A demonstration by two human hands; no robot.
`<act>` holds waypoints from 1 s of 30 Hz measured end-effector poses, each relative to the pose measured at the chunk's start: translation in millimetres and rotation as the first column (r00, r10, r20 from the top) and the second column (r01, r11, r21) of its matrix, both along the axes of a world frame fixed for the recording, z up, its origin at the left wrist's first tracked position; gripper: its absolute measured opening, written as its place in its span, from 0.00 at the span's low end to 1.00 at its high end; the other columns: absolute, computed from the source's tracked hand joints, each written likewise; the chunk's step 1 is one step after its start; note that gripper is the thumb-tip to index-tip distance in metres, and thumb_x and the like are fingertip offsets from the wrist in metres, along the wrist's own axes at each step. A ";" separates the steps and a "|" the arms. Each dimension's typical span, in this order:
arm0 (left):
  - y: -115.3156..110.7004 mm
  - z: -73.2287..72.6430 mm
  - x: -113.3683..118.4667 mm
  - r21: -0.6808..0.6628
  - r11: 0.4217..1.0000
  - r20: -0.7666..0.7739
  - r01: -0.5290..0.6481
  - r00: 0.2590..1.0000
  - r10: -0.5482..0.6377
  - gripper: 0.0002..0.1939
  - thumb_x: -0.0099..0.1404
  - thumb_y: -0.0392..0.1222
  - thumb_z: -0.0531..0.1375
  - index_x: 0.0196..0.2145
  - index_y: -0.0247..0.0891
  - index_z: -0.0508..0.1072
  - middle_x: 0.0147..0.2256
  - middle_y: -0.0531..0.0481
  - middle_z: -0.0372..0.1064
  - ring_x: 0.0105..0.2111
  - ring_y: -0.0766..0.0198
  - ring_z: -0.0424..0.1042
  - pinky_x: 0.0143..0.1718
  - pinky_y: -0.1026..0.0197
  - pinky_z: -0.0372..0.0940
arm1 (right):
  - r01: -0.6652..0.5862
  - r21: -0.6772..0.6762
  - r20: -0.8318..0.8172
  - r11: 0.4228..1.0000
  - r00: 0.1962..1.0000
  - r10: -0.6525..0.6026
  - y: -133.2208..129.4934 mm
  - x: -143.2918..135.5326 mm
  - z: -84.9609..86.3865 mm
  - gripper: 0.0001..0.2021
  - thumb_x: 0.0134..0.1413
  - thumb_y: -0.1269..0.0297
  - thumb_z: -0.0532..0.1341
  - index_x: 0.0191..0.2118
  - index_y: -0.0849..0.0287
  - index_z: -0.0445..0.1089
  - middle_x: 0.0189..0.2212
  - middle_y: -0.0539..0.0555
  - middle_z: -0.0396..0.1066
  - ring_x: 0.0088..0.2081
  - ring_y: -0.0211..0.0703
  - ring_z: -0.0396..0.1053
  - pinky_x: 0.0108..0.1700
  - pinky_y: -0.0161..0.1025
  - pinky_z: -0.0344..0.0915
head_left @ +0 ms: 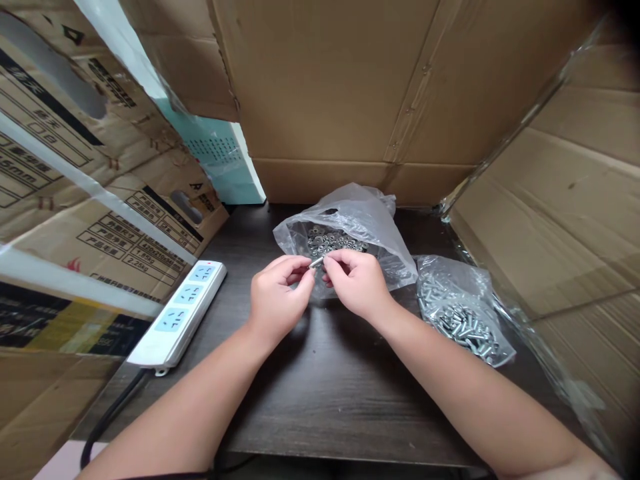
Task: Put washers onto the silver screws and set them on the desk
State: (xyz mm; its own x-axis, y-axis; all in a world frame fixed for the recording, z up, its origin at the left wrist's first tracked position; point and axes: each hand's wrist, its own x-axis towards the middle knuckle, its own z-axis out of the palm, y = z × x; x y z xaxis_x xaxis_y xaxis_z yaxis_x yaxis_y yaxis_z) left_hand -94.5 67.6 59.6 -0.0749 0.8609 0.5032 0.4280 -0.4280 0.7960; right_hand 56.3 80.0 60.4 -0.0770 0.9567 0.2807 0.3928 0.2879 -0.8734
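- Cardboard boxes (pixel 350 87) wall in the scene at the back and on both sides; the left ones carry printed labels, and the right one is partly wrapped in clear film.
- A dark wood-grain tabletop (pixel 325 387) fills the middle and carries everything below.
- A white power strip (pixel 180 313) lies on the left of the tabletop, running slantwise from near left to far right, with its black cable trailing off the near edge.
- A clear plastic bag of washers (pixel 345 230) sits open at the centre back, just beyond both hands.
- A second clear bag of bolts (pixel 460 313) lies to the right of it, beside the right forearm.
- The left hand (pixel 277 297) is held above the tabletop in front of the washer bag, fingers curled in a narrow pinch on the left end of a small bolt.
- The right hand (pixel 357 283) meets it from the right, its fingertips closed in a narrow pinch about the bolt's other end.
- The bolt (pixel 317 263) is a short silver piece held between the two hands, in the air just in front of the washer bag's mouth. Its long axis runs roughly left to right, tilted a little upward toward the right. Both hands are equally close, each touching one end; which end is the head cannot be told.
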 end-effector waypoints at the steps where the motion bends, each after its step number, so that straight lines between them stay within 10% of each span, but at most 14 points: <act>1: 0.1 0.2 -0.1 0.005 1.000 -0.007 0.002 1.000 -0.002 0.05 0.58 0.37 0.63 0.32 0.34 0.79 0.33 0.49 0.76 0.29 0.71 0.75 0.34 0.71 0.75 | 0.004 0.014 -0.011 1.000 1.000 -0.004 -1.1 -1.2 0.9 0.11 0.60 0.62 0.56 0.34 0.60 0.74 0.27 0.53 0.75 0.30 0.41 0.73 0.37 0.37 0.67; 11: 2.0 -5.1 -1.0 -0.027 1.000 0.020 -0.006 1.000 0.006 0.06 0.58 0.39 0.64 0.33 0.36 0.80 0.34 0.49 0.78 0.31 0.69 0.77 0.36 0.70 0.75 | -0.049 0.405 0.297 0.913 0.951 -0.081 -3.8 -0.3 1.2 0.13 0.63 0.69 0.53 0.32 0.61 0.73 0.33 0.58 0.75 0.36 0.42 0.71 0.42 0.37 0.66; 19: 3.4 2.7 0.7 -0.202 0.979 0.248 -0.031 0.965 0.082 0.09 0.53 0.39 0.68 0.33 0.35 0.81 0.33 0.48 0.79 0.32 0.69 0.77 0.37 0.70 0.73 | -0.013 0.398 0.274 0.917 0.956 -0.105 7.0 11.0 5.5 0.11 0.61 0.70 0.55 0.32 0.61 0.74 0.29 0.54 0.74 0.33 0.40 0.69 0.40 0.36 0.65; 25: 11.0 13.6 -2.4 -0.377 0.827 0.841 0.416 0.528 0.118 0.13 0.45 0.32 0.72 0.31 0.29 0.80 0.29 0.44 0.78 0.29 0.68 0.77 0.32 0.72 0.73 | -0.048 0.140 0.573 0.989 0.818 -0.042 20.2 23.7 3.9 0.11 0.60 0.74 0.55 0.35 0.63 0.76 0.35 0.58 0.74 0.38 0.44 0.71 0.44 0.38 0.64; 30: 11.5 17.4 -4.3 -0.358 0.779 0.890 0.514 0.441 0.117 0.12 0.46 0.28 0.71 0.32 0.27 0.80 0.31 0.42 0.78 0.29 0.69 0.77 0.31 0.75 0.72 | -0.070 -0.085 0.702 0.994 0.703 0.110 24.9 20.7 -4.0 0.11 0.61 0.72 0.55 0.40 0.61 0.76 0.43 0.60 0.73 0.43 0.48 0.70 0.46 0.40 0.63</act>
State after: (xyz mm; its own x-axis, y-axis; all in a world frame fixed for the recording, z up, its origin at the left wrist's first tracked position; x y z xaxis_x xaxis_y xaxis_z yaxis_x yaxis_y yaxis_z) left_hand -98.8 79.0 77.0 0.0395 0.9719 -0.2320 -0.6168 0.2064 0.7596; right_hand 77.0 104.9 56.4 -0.3200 0.9453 0.0630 0.8737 0.3202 -0.3661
